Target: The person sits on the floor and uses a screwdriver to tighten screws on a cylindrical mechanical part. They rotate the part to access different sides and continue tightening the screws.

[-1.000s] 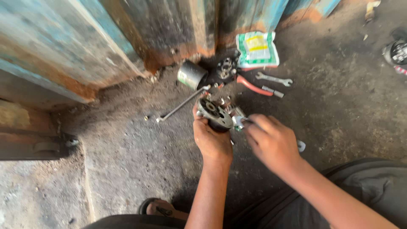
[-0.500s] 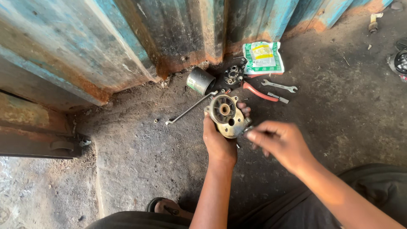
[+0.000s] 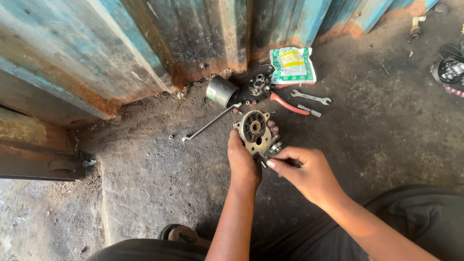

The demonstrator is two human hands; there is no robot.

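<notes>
Left hand [image 3: 243, 162] clenched around motor end housing [image 3: 254, 130]; right hand [image 3: 302, 169] pinches small tool at 5 o'clock edge. Brace housing steady, seat tip squarely.

Left hand [image 3: 243, 159] reaches forward, fingers curled in a grip; right hand [image 3: 302, 169] pinches beside it, forearms converging.

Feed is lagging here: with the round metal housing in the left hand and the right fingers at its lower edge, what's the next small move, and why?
Probably keep the left hand steady on the housing while the right hand works the small part pinched at its lower edge; the fingertips already meet there.
</notes>
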